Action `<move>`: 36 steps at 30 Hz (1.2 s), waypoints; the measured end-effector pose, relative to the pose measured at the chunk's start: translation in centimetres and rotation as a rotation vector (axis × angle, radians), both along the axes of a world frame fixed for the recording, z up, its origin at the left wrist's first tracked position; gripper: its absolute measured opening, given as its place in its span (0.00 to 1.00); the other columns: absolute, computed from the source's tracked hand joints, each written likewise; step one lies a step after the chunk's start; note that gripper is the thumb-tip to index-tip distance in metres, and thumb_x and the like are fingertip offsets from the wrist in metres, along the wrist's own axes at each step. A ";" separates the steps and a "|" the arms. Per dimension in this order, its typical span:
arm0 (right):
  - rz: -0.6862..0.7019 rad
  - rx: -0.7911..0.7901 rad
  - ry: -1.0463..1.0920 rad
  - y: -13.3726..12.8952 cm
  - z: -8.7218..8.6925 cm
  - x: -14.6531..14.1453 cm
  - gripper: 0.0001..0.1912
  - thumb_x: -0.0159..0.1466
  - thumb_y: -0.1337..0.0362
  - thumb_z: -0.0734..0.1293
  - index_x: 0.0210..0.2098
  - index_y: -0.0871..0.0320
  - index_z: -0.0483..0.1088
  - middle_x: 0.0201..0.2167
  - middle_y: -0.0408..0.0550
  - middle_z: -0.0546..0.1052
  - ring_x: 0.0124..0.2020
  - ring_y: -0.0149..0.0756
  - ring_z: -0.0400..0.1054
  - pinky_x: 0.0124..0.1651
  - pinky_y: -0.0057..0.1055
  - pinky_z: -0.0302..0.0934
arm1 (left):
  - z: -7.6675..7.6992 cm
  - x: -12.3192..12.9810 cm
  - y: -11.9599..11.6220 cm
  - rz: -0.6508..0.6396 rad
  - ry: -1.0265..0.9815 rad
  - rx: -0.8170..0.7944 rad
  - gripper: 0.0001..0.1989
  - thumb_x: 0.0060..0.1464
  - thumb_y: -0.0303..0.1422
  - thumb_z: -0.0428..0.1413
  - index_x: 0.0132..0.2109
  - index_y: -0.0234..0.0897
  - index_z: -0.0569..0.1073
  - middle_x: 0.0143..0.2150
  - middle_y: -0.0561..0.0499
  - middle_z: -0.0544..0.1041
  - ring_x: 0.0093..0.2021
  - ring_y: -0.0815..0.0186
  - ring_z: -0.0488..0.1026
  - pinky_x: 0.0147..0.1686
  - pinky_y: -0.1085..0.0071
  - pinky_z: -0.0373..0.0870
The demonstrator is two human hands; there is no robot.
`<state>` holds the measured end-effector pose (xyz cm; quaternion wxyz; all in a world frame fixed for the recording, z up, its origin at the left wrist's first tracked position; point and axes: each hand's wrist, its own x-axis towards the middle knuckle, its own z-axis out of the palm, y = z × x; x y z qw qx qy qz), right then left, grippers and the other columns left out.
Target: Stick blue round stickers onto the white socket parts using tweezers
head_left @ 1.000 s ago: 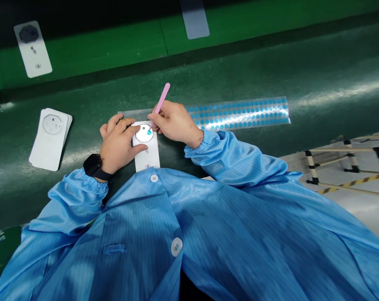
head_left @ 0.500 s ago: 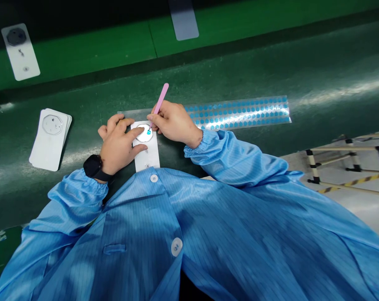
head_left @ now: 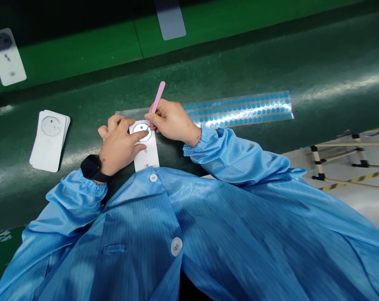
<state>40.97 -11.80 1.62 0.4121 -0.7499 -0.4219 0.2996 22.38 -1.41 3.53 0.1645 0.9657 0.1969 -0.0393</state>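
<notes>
Head view. The right grip [head_left: 172, 121] is pressed together, thumb and fingers pinching a pair of pink tweezers [head_left: 158, 97] near the middle of their length, with the upper end angled away from the body. The tweezer tips come down at the round white disc [head_left: 139, 127], and a small blue-green speck [head_left: 148, 129] is seen at the tips, too small for its edges to be made out. The left grip [head_left: 118, 144] is spread rather than closed, pressing down on the white card [head_left: 147, 156] with its forefinger [head_left: 137, 134] lying over the disc's lower edge.

The card lies flat on the counter [head_left: 239, 62], directly in front of the body, between the two hands. It is judged to be thin, light and somewhat flexible, with a smooth face that may slide on the counter unless pinned; its long edges, away from the disc, look like the safest place to take hold. The speck appears delicate and better handled by tweezers than by fingers.

Beyond the right grip lies a clear sheet of blue dots [head_left: 239, 109], set in tidy rows. Left of the work sits a stack of white cards [head_left: 47, 142]. A black wristwatch [head_left: 91, 168] is worn on the left wrist, and a blue smock [head_left: 176, 217] fills the lower view.
</notes>
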 end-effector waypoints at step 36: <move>0.558 -0.459 -0.805 -3.2 3.7 -2.9 0.22 0.82 0.62 0.59 0.67 0.62 0.77 0.60 0.61 0.81 0.55 0.53 0.80 0.42 0.38 0.61 | -0.8 2.1 0.9 0.021 0.015 -0.066 0.27 0.52 0.38 0.75 0.50 0.37 0.70 0.60 0.33 0.76 0.67 0.33 0.64 0.61 0.41 0.66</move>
